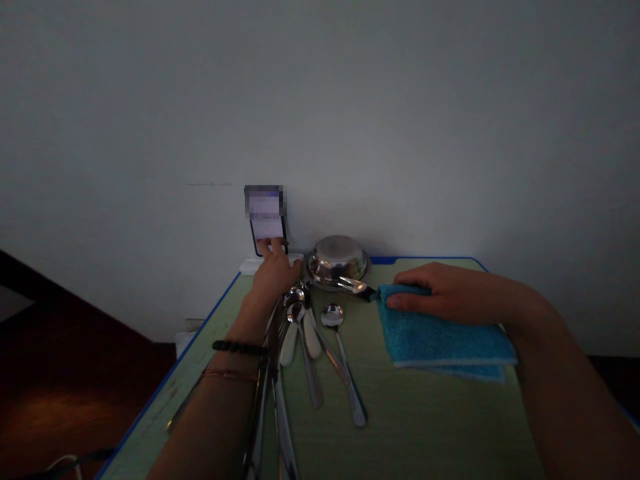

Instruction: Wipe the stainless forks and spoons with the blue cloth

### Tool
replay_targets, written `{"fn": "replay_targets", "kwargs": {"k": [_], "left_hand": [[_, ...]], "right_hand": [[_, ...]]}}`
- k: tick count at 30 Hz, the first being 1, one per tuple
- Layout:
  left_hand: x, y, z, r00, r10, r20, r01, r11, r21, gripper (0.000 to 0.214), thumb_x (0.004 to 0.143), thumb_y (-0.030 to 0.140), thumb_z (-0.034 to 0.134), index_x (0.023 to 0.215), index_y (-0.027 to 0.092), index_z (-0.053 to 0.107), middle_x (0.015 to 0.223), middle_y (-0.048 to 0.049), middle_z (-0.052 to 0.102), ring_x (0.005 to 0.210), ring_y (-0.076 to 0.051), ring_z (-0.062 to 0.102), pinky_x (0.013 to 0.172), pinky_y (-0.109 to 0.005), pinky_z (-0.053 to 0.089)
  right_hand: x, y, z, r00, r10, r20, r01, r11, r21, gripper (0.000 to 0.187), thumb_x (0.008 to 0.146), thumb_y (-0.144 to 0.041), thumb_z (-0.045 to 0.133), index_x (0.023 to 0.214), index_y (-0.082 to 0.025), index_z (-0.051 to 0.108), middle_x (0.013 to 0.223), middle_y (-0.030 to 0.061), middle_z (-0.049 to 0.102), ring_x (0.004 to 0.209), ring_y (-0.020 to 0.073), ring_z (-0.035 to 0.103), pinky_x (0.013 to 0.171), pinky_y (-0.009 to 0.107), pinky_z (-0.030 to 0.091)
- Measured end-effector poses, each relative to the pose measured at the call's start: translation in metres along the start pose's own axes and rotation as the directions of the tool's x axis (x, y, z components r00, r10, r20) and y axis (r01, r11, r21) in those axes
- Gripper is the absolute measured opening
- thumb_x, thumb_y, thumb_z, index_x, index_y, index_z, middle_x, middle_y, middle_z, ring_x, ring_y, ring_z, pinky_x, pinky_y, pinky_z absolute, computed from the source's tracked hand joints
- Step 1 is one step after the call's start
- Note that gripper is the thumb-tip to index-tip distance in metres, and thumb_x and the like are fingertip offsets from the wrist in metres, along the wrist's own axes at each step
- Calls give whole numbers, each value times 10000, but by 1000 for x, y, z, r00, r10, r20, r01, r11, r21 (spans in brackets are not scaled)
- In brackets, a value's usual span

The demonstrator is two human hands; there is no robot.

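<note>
My left hand (275, 270) reaches to the phone (267, 227), fingers stretched out over the lower part of its lit screen. In my right hand (435, 290) a folded blue cloth (445, 340) is gripped. From the cloth's left end sticks out what looks like a fork (354, 285), its metal tines pointing left and its handle partly wrapped. Behind the tines sits an upturned metal bowl (337, 257). Under and beside my left forearm lie several spoons, among them one spoon (333, 317) set apart to the right, and long metal cutlery (283, 413).
The phone leans in a white stand (250, 267) at the table's back left. The green table (415, 427) has a blue edge and stands against a grey wall (400, 133). A dark brown floor (75, 400) shows to the left. A white object (184, 341) is beside the table.
</note>
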State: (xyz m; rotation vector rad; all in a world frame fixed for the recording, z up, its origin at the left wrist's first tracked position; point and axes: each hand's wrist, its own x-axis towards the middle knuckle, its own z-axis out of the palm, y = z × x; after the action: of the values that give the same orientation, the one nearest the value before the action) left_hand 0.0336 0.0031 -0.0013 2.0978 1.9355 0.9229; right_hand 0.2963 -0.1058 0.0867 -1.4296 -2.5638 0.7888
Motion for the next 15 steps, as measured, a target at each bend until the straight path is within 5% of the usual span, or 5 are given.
{"fn": "replay_targets", "kwargs": {"k": [4,8,9,12,15], "left_hand": [[0,21,-16,993,111,43,-107,990,-93,340,769,263,511,1067,147,394,1057,-122,443,967,-245,539,857,-438,420],[-14,54,-43,929,293,226,-228,934,-273,322,881,395,347,1115,190,429,884,-42,560,655,-129,567,608,-274,483],[-19,61,-48,882,358,305,-252,907,-337,324,892,409,321,1086,197,471,862,-33,577,642,-118,564,582,-246,476],[-31,77,-59,601,576,554,-180,773,-609,353,904,422,300,1015,170,520,847,-34,591,695,-120,577,622,-237,479],[-35,83,-60,528,608,593,-157,756,-635,270,875,387,418,914,148,537,695,4,580,615,-105,561,563,-207,450]], "right_hand": [[1,0,1,999,-20,-41,20,1000,-11,295,842,-439,430,871,-194,591,824,14,627,735,156,576,629,258,384],[1,-2,3,994,-47,-94,46,999,-7,314,845,-452,423,865,-183,584,801,12,627,710,150,572,609,254,375],[1,-2,3,993,-46,-106,46,999,-5,327,846,-461,417,861,-181,585,798,14,627,709,151,570,609,255,374],[1,-3,3,990,-45,-135,47,999,12,348,850,-471,404,886,-181,592,822,20,634,726,156,571,622,259,378],[1,-2,4,988,-41,-148,44,999,17,345,855,-461,400,918,-181,592,858,28,639,746,160,571,631,261,382]]}}
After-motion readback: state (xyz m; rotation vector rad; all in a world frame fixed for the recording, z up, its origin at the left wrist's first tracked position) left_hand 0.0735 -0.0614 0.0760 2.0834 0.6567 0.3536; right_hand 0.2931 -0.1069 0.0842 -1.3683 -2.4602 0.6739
